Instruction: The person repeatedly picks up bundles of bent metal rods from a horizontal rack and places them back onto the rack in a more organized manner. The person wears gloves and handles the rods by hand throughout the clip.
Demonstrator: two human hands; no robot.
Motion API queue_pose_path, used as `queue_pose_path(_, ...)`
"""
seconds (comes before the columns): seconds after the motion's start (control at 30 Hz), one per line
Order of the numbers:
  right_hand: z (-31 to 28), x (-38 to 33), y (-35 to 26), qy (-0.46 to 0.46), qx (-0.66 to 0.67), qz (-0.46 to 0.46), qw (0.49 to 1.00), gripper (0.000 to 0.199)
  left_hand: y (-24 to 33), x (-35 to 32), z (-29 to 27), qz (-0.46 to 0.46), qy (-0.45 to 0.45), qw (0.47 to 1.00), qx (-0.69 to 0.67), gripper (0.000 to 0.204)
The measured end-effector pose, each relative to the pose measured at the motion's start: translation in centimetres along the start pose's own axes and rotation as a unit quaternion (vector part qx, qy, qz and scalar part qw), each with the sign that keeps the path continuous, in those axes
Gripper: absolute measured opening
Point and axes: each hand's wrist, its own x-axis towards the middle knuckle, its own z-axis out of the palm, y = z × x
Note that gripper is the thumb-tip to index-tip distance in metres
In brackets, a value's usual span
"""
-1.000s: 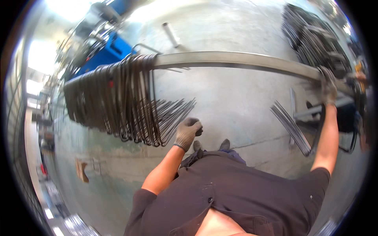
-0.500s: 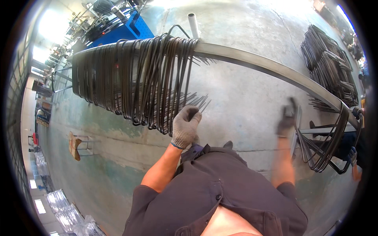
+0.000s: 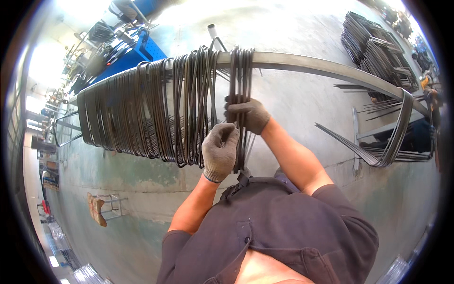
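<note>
the gloved left hand (image 3: 220, 150) and gloved right hand (image 3: 248, 115) are both closed around a small bunch of dark bent steel wire loops (image 3: 241, 80) at centre frame, hanging on a long grey metal rail (image 3: 312, 65); a larger mass of hanging wire loops (image 3: 142, 111) fills the left, more stacked wire frames (image 3: 376, 49) upper right

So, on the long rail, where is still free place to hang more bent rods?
The rail is bare between the bundle that both gloved hands, left hand and right hand, grip and the bent rods far right. Left of the hands, hanging rods crowd it.
</note>
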Motion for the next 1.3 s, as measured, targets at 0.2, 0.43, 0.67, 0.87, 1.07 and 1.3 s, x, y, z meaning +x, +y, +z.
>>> queue_pose_path(0.2,-3.5,-7.5,-6.1,0.095,-0.098,-0.058,0.989,0.046,-0.6,1.2,0.8,-0.062,-0.027,0.997,-0.025,0.017)
queue_pose_path(0.43,-3.9,-10.5,-6.2,0.165,-0.137,-0.049,0.976,0.042,0.1,2.1,6.9,-0.033,-0.044,0.994,0.092,0.027)
queue_pose_path(0.67,-6.0,-10.9,-4.6,0.175,-0.15,-0.042,0.972,0.04,-4.3,3.7,8.7,-0.12,0.01,0.993,-0.004,0.034)
queue_pose_path(0.87,-6.2,-9.7,-3.9,0.173,-0.181,-0.037,0.967,0.035,-3.4,8.7,9.6,-0.274,0.012,0.952,-0.136,0.034)
queue_pose_path(1.07,-6.8,-11.5,-5.6,0.215,-0.187,-0.073,0.956,0.031,-2.1,8.6,8.7,-0.225,0.012,0.959,-0.174,0.024)
queue_pose_path(1.3,-9.2,-14.9,-7.5,0.223,-0.136,-0.081,0.962,0.039,-3.0,9.0,5.5,-0.225,0.056,0.931,-0.283,0.017)
